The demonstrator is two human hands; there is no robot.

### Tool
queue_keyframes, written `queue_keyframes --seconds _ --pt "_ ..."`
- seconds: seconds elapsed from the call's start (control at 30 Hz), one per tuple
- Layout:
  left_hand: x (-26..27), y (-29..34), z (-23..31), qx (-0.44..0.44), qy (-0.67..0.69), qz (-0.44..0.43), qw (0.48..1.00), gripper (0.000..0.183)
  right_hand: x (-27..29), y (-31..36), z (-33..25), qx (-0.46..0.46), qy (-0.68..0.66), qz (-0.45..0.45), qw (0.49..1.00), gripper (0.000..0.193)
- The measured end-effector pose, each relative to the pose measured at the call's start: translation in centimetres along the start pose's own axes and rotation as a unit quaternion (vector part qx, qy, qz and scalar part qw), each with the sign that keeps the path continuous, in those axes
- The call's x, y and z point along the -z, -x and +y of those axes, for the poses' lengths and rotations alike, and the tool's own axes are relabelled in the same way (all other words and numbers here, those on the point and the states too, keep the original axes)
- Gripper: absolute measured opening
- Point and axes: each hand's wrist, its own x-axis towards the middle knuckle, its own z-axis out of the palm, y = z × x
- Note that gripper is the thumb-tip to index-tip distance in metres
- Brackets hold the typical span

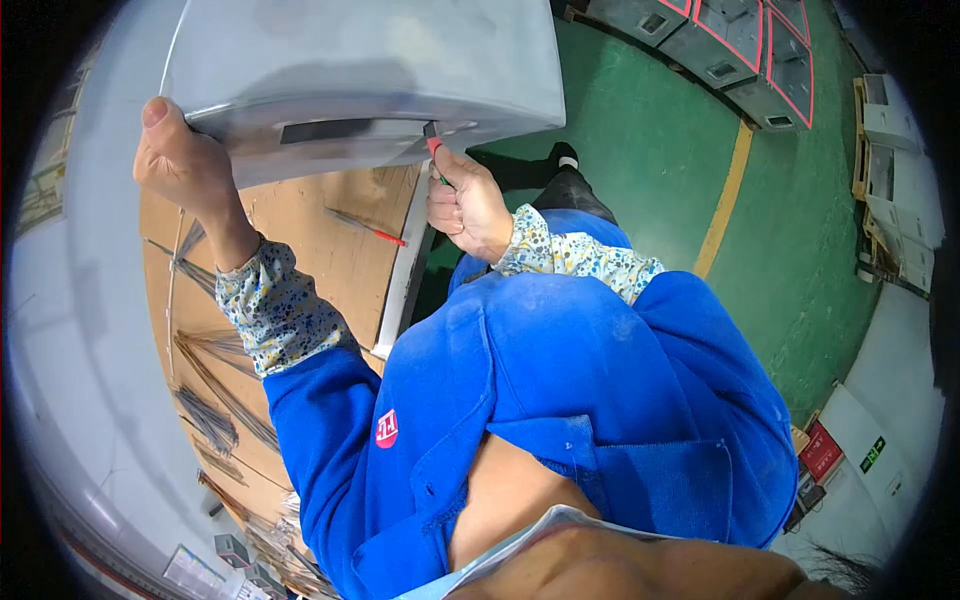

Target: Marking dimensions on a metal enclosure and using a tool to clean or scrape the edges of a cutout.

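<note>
A large grey metal box (370, 60) lies at the top of the view, its near side facing me. A long dark slot (335, 131) is cut into that side. My left hand (185, 165) grips the box's near left corner, thumb up along the edge. In my right hand (470, 205) is a hand tool (433, 143) with a red and green handle, my thumb lying along it. Its dark flat tip meets the right end of the slot. Most of the handle is hidden in my fingers, so its exact kind does not show.
Under the box is a brown-topped workbench (340, 275) bearing a thin red-handled tool (385, 236) and bundles of thin rods (207, 420). Metal boxes with red edging (712, 45) stand at the far right on the green floor. More boxes (900, 190) are stacked along the right.
</note>
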Motion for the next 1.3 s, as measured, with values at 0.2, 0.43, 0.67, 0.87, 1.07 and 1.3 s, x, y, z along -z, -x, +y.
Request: queue_keyframes --seconds 0.2,0.43,0.67,0.87,1.07,1.3 --pt "-0.1 -0.1 0.4 -0.009 -0.041 -0.021 0.999 0.036 -1.7 -0.3 0.9 0.007 0.038 0.030 0.999 0.027" --pt "0.0 -0.1 -0.5 -0.012 0.002 0.016 1.000 0.038 -1.0 -0.3 0.5 -0.018 0.043 0.053 0.998 0.026" --pt "0.1 0.0 -0.5 -0.016 0.007 0.019 1.000 0.037 -1.2 -0.6 0.9 -0.022 0.011 -0.071 0.997 0.025" --pt "0.1 -0.1 -0.3 -0.012 0.008 0.012 1.000 0.035 -0.8 -0.2 0.0 -0.030 0.028 0.011 0.999 0.025" --pt "0.1 0.0 -0.8 -0.046 0.012 0.016 0.999 0.032 -1.3 -0.3 0.2 -0.037 -0.031 -0.029 0.998 0.026" --pt "0.3 -0.1 -1.3 -0.008 0.014 0.025 1.000 0.031 -0.9 0.0 -0.2 -0.032 0.050 -0.002 0.998 0.027"
